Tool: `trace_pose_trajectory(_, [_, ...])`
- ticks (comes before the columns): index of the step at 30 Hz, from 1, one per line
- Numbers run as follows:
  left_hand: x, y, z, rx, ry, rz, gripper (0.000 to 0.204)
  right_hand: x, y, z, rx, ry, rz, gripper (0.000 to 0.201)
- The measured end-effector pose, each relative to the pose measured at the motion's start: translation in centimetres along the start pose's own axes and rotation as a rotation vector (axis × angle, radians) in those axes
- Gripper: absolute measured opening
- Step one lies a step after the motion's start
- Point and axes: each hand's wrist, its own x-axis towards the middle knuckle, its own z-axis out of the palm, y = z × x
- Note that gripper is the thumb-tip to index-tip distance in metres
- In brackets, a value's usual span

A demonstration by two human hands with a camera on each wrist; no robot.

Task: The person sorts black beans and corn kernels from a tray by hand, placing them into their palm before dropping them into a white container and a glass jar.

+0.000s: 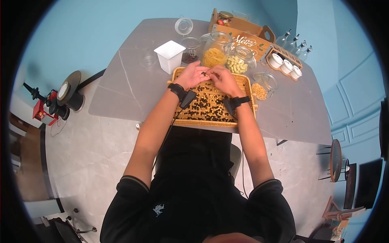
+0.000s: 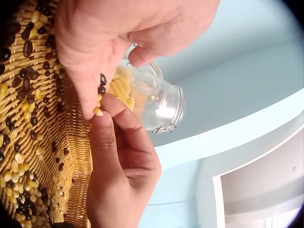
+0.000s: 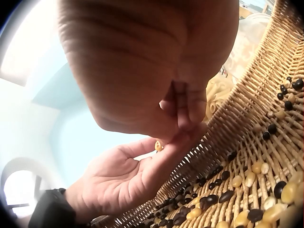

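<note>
Palm up, the left hand (image 1: 193, 76) extends over the far part of a wicker tray (image 1: 214, 122). Dark beans (image 2: 102, 83) and yellow kernels lie on its fingers in the left wrist view. The right hand (image 1: 223, 81) meets it from the other side, thumb and forefinger pinching a yellow kernel (image 2: 99, 112) at the left fingers. In the right wrist view, the back of the right hand (image 3: 142, 61) covers its fingertips, and a kernel (image 3: 158, 146) shows beside the left hand (image 3: 118, 183). Mixed black beans and yellow kernels (image 1: 206, 106) are scattered across the tray below both hands.
Behind the tray stand a white square container (image 1: 169, 57), a jar of dark beans (image 1: 189, 56), a pasta jar (image 1: 213, 56) and a jar of pale green pieces (image 1: 237, 65). An open kernel jar (image 1: 260, 91) lies right. Farther back are a wooden crate (image 1: 243, 38), white cups (image 1: 287, 66) and glass bottles.
</note>
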Motion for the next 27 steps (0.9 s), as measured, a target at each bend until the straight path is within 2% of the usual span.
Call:
trace_pose_trajectory(4, [-0.1, 0.1, 0.2, 0.009, 0.022, -0.005, 0.062, -0.1, -0.1, 0.0, -0.01, -0.02, -0.044, 0.014])
trace_pose_trajectory(16, [-0.2, 0.0, 0.3, 0.032, 0.035, 0.006, 0.061, -0.2, -0.6, 0.0, 0.044, -0.046, 0.019, 0.012])
trace_pose_trajectory(19, [-0.7, 0.1, 0.8, 0.01, 0.02, -0.005, 0.061, -0.4, -0.9, -0.1, 0.111, -0.021, -0.003, 0.012])
trace_pose_trajectory(22, [-0.8, 0.1, 0.8, -0.004, 0.001, 0.006, 0.06, -0.4, -0.6, -0.1, 0.163, -0.007, 0.073, 0.016])
trace_pose_trajectory(27, [-0.6, 0.0, 0.6, 0.012, -0.009, 0.008, 0.057, -0.1, 0.6, 0.0, 0.039, 0.111, 0.004, 0.02])
